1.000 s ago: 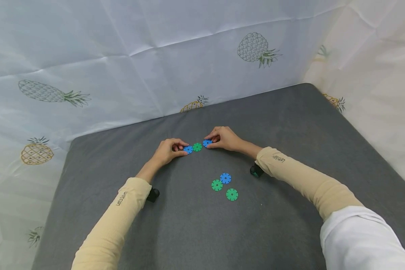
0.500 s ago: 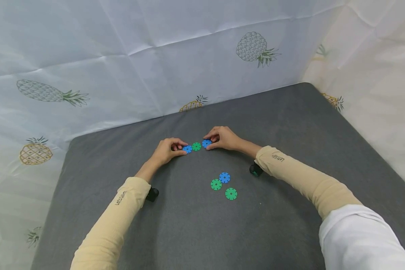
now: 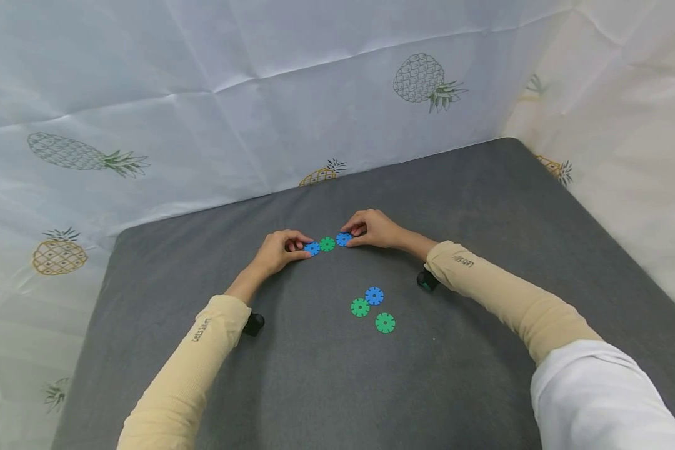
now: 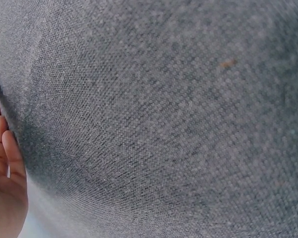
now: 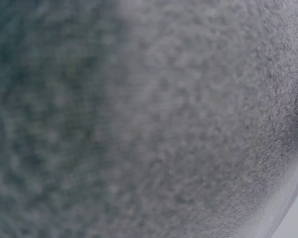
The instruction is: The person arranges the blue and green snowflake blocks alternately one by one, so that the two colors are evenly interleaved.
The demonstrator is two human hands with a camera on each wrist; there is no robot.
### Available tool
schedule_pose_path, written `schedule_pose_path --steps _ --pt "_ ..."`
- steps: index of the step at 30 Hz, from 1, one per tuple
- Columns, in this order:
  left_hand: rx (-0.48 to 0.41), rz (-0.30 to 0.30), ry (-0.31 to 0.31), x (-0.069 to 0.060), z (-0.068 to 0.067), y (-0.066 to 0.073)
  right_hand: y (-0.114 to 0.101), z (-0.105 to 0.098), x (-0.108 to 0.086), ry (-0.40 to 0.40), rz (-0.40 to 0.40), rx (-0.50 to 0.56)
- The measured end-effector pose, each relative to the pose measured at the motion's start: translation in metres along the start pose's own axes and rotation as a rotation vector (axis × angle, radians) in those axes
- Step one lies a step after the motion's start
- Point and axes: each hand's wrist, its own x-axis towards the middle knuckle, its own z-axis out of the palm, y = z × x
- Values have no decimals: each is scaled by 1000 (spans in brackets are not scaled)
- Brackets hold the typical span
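In the head view, three notched plastic discs lie in a row near the far side of the grey table. My left hand (image 3: 275, 253) pinches the left blue disc (image 3: 313, 249) between thumb and fingers. Beside that disc is a green disc (image 3: 327, 244), which appears to touch it. On the right, my right hand (image 3: 377, 229) pinches another blue disc (image 3: 344, 240), a small gap away from the green one. The left wrist view has part of the left hand (image 4: 7, 183) at its left edge. In the right wrist view only a sliver of the right hand shows.
Nearer to me on the grey table cloth (image 3: 315, 375) lie a blue disc (image 3: 374, 296) and two green discs, one left of it (image 3: 360, 307) and one below (image 3: 385, 323). A white curtain (image 3: 230, 144) printed with pineapples hangs behind the table.
The right thumb and fingers have shifted very slightly on the right blue disc. My left hand and the loose discs stay in place; the head view has moved a little.
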Motion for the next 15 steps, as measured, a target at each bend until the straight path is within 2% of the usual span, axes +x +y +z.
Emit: schedule_pose_path --steps 9,15 --pt "0 -16 -1 -1 -1 2 0 2 1 13 -12 -21" --pt "2 2 8 -1 0 1 1 3 1 24 -11 -31"
